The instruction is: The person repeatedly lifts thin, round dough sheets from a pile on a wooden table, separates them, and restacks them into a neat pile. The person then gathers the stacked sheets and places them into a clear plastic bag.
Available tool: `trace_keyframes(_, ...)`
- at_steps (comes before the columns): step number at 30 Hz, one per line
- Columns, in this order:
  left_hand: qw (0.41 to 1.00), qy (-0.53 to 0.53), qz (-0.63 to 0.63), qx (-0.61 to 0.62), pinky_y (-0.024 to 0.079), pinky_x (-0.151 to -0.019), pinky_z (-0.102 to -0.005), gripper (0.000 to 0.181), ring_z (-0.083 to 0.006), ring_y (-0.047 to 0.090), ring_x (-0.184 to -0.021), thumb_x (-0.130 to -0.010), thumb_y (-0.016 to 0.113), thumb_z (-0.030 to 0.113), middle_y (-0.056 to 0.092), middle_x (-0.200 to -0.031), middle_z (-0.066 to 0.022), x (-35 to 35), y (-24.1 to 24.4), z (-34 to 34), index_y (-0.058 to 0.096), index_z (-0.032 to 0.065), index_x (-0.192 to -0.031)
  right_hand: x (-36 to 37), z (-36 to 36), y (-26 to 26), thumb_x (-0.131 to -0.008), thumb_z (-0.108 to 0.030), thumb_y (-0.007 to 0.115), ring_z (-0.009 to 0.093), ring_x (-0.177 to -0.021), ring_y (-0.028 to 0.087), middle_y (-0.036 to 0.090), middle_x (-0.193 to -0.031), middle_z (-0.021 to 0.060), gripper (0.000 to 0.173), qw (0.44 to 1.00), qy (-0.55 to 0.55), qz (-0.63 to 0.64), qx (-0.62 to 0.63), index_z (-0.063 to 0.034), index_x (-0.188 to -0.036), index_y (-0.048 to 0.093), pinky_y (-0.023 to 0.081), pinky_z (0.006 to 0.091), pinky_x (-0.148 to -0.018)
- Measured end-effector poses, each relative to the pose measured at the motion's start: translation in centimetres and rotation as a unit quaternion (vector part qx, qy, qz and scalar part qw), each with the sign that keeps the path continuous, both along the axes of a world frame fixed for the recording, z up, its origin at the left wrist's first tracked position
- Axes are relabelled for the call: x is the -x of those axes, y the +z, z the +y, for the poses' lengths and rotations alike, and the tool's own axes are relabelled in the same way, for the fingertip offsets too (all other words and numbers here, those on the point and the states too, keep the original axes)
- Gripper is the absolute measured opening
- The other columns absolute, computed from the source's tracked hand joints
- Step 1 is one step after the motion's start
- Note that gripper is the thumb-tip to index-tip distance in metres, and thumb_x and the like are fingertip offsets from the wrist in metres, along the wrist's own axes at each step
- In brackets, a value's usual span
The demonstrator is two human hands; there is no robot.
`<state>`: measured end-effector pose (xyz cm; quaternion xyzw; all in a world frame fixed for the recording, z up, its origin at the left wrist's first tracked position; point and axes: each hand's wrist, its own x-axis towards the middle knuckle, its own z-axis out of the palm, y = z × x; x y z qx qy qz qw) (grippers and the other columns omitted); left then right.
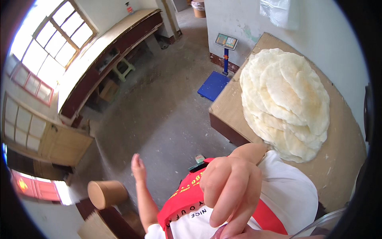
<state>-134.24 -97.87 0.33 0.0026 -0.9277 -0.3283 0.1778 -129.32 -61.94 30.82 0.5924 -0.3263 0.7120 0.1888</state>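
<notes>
My left hand (138,168) hangs over the grey floor at the lower middle left, fingers loosely extended and nothing visible in it. Bent up close to the camera, my right hand (232,189) has its fingers curled, with the fingertips low near the bottom edge against skin; whether they pinch anything is hidden. A large pile of round, thin flatbreads (286,98) lies on the wooden table (338,167) to the right, beyond my right forearm and not touched by the hand. A red apron (185,195) with writing covers my white shirt.
A blue platform scale (214,85) stands beside the table. A long counter (110,33) runs under the window, with a green plastic stool (124,69) at it. A brown cylindrical drum (107,194) is at the lower left, near a door (68,146). A plastic bag (276,13) hangs on the wall.
</notes>
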Motion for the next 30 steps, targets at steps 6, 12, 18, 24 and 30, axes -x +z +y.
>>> trace_keyframes(6, 0.920, -0.106, -0.321, 0.196, 0.039, -0.089, -0.0361, 0.034, -0.0329, 0.048, -0.104, -0.073, 0.055, 0.005, 0.049, -0.114, -0.0189, 5.0, -12.0, -2.5, 0.050, 0.0006, -0.106, 19.1, 1.1, -3.8, -0.071, -0.001, 0.066, 0.011, -0.061, 0.054, 0.058, -0.075, 0.0054, 0.009, 0.943, -0.222, -0.221, -0.112, -0.0046, -0.076, 0.059, 0.040, 0.0198, -0.050)
trace_keyframes(12, 0.864, -0.168, -0.440, 0.179, 0.040, -0.086, -0.0368, 0.034, -0.0331, 0.049, -0.101, -0.073, 0.055, 0.005, 0.050, -0.111, -0.0190, 26.2, -16.8, 0.5, 0.050, 0.0001, -0.107, 35.3, 10.0, -7.8, -0.072, -0.006, 0.068, 0.003, -0.058, 0.049, 0.057, -0.067, 0.0012, 0.015, 0.790, -0.477, -0.375, -0.091, -0.0045, -0.068, 0.054, 0.037, 0.0176, -0.049)
trace_keyframes(18, 0.874, -0.201, -0.352, 0.270, 0.041, -0.084, -0.0374, 0.035, -0.0333, 0.051, -0.097, -0.073, 0.055, 0.005, 0.051, -0.109, -0.0190, 54.1, -13.3, 1.8, 0.049, -0.0004, -0.107, 45.6, 25.0, -5.9, -0.070, -0.018, 0.072, 0.003, -0.052, 0.037, 0.047, -0.055, -0.0046, 0.030, 0.504, -0.805, -0.312, -0.031, -0.0056, -0.059, 0.047, 0.032, 0.0188, -0.046)
trace_keyframes(24, 0.968, -0.201, -0.112, 0.100, 0.042, -0.079, -0.0392, 0.035, -0.0336, 0.053, -0.091, -0.072, 0.055, 0.005, 0.053, -0.105, -0.0189, 73.6, -0.9, 6.9, 0.050, -0.0012, -0.106, 50.4, 40.3, 0.9, -0.072, -0.024, 0.068, 0.014, -0.047, 0.046, 0.053, -0.054, 0.0061, 0.028, 0.302, -0.927, -0.217, 0.040, -0.0005, -0.062, 0.055, 0.039, 0.0273, -0.048)
trace_keyframes(30, 0.876, -0.428, 0.112, 0.192, 0.043, -0.079, -0.0411, 0.030, -0.0336, 0.054, -0.094, -0.074, 0.057, 0.010, 0.052, -0.109, -0.0210, 69.2, 1.6, 23.6, 0.053, 0.0000, -0.101, 56.2, 54.1, 0.9, -0.075, -0.022, 0.062, 0.022, -0.083, 0.053, 0.059, -0.086, 0.0066, 0.021, 0.122, -0.965, -0.213, -0.092, -0.0029, -0.082, 0.061, 0.042, 0.0336, -0.069)
